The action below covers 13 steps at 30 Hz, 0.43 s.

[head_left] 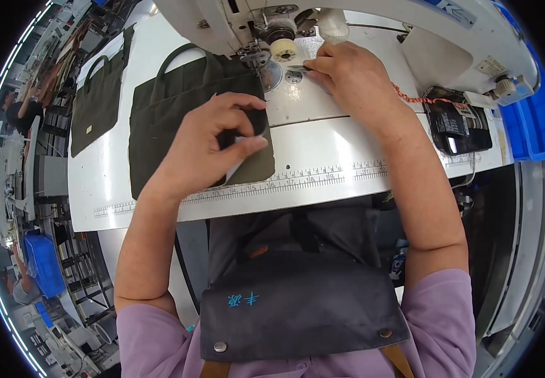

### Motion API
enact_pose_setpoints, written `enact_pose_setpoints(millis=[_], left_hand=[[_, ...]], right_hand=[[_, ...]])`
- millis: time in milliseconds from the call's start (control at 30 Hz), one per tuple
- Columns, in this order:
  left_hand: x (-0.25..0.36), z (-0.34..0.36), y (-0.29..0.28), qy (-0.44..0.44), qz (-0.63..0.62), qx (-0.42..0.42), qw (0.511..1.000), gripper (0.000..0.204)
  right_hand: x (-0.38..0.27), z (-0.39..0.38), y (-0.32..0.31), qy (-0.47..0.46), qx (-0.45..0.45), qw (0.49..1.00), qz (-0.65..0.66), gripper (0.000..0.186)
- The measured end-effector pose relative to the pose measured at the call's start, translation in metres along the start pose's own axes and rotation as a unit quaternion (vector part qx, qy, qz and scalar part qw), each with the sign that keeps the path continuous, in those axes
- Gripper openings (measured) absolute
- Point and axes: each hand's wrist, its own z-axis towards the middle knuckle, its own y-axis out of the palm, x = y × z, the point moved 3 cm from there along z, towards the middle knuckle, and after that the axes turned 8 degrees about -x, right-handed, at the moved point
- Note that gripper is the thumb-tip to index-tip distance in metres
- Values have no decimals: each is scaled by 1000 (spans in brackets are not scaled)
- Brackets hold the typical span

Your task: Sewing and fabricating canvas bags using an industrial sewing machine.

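Note:
A dark green fabric bag panel [153, 126] with a looped handle lies flat on the white sewing table, its far right corner beside the needle area of the sewing machine [257, 58]. Over its right half, my left hand [206, 138] hovers or rests with thumb and fingers curved apart. A white strip [235, 169] shows below that thumb; whether the hand touches it I cannot tell. My right hand [354, 75] is closed in a pinch on a slim metal tool [298, 68], just right of the round needle plate [272, 77]. Its fingers hide most of the tool.
Another green bag panel [99, 104] with a handle lies at the far left. A ruler scale [298, 181] runs along the table's front edge. At the right are a dark phone-like object [458, 135], an orange cord [414, 97] and a blue bin [531, 129]. The machine arm spans overhead.

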Motion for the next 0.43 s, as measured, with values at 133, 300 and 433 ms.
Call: enact_pose_setpoints(millis=[133, 300, 433], left_hand=[[-31, -11, -15, -15, -385, 104, 917, 18], [-28, -10, -11, -35, -427, 107, 897, 19], [-21, -8, -13, -45, -318, 67, 945, 25]], right_hand=[[-8, 7, -2, 45, -13, 999, 28, 14], [-19, 5, 1, 6, -2, 990, 143, 18], [-33, 6, -3, 0, -119, 981, 151, 22]])
